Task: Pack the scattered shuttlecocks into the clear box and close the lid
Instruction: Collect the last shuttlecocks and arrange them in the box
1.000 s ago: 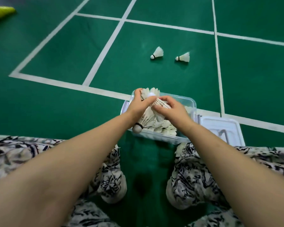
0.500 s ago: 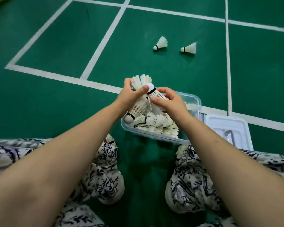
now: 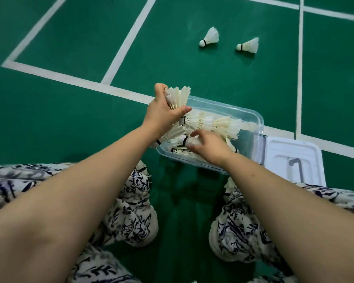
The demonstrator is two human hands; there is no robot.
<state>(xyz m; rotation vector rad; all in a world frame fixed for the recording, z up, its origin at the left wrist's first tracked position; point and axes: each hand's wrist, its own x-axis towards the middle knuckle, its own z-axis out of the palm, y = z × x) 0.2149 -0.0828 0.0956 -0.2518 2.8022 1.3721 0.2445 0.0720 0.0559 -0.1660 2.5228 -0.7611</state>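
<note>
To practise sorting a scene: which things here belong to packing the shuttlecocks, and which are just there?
Job: clear box, lid, two loose shuttlecocks, stack in left hand, shuttlecock in right hand.
Just there: white court lines, patterned trousers.

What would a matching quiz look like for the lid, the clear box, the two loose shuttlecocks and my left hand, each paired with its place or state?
Column one: 1 lid; 2 clear box; 3 loose shuttlecocks; 4 left hand.
Column two: A on the floor beyond the box; B grips a bunch of shuttlecocks; C flat on the floor right of the box; D open, partly filled.
Pairs: 1-C; 2-D; 3-A; 4-B.
</note>
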